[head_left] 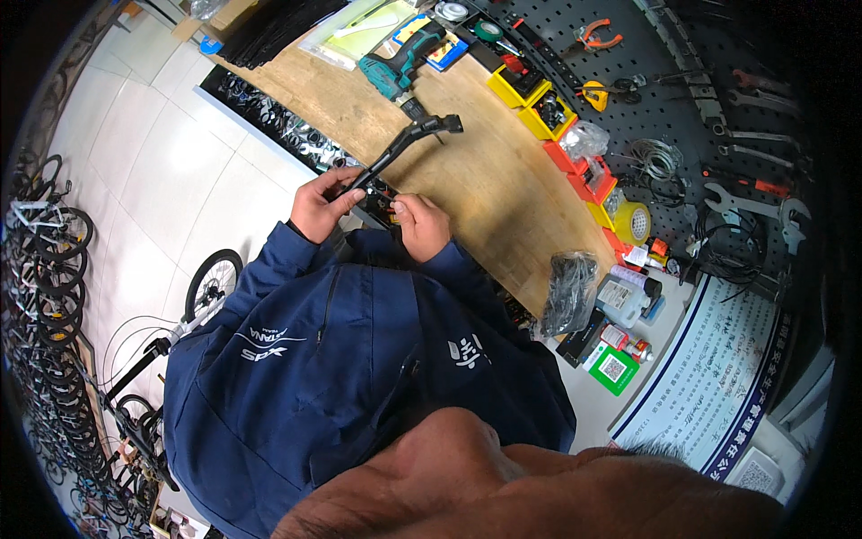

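Note:
Above the bench's near edge, my left hand grips the lower end of a long black bent bar, possibly a bicycle kickstand. The bar slants up and right over the wooden bench top, its far end flattened like a foot. My right hand is closed beside that lower end, thumb and fingertips pinched together. Whatever sits in this pinch is too small and dark to name. Small dark parts show between the two hands. Just beyond the bar lies a teal and black cordless drill.
An open drawer full of small metal parts juts out left of my hands. Yellow and red bins line the bench's back edge under a tool pegboard. A black plastic-wrapped bundle lies at right. Bicycles stand at far left.

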A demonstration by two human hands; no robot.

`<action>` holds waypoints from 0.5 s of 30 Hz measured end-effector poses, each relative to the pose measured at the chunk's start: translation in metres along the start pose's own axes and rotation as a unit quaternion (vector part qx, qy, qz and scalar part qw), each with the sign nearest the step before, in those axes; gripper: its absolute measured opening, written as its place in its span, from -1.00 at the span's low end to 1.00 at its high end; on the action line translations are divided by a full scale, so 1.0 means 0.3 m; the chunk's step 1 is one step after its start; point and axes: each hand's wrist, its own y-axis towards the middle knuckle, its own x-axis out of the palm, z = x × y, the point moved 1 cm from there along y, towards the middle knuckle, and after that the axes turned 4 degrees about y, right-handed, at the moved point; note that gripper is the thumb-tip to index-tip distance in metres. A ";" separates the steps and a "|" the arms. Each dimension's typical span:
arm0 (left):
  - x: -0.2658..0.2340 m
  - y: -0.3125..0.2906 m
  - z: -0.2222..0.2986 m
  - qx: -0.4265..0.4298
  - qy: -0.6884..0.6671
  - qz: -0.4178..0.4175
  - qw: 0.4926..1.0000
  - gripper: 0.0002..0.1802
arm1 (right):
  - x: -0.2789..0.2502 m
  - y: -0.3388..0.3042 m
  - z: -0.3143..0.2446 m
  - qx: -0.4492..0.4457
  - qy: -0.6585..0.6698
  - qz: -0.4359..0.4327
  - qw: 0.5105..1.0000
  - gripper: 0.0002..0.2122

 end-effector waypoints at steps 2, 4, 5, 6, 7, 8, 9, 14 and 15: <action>-0.003 -0.002 -0.006 0.002 -0.029 0.003 1.000 -0.57 | -0.010 -0.005 0.015 0.172 0.214 -0.131 0.953 -0.77; -0.008 -0.002 -0.008 0.010 -0.046 -0.001 0.999 -0.57 | -0.026 -0.009 0.021 0.320 0.406 -0.223 0.827 -0.77; -0.010 0.001 -0.007 0.019 -0.050 -0.005 0.999 -0.57 | -0.036 -0.005 0.022 0.378 0.492 -0.248 0.744 -0.77; -0.012 0.003 -0.005 0.028 -0.054 -0.008 0.998 -0.57 | -0.032 -0.003 0.017 0.410 0.503 -0.226 0.727 -0.78; -0.015 0.004 -0.003 0.026 -0.046 -0.010 0.999 -0.57 | -0.036 0.006 0.011 0.369 0.503 -0.210 0.753 -0.78; -0.019 0.006 0.000 0.025 -0.038 -0.011 0.999 -0.57 | -0.025 0.014 -0.002 0.300 0.426 -0.147 0.841 -0.79; -0.019 0.008 0.002 0.025 -0.030 -0.009 0.999 -0.57 | -0.024 0.021 -0.012 0.223 0.343 -0.116 0.905 -0.79; -0.014 0.000 -0.001 -0.006 -0.025 0.000 1.000 -0.59 | -0.027 0.032 -0.037 0.055 0.060 -0.067 0.994 -0.82; -0.015 -0.003 -0.005 -0.015 -0.028 0.003 0.999 -0.60 | -0.023 0.029 -0.035 0.126 0.142 -0.107 0.976 -0.82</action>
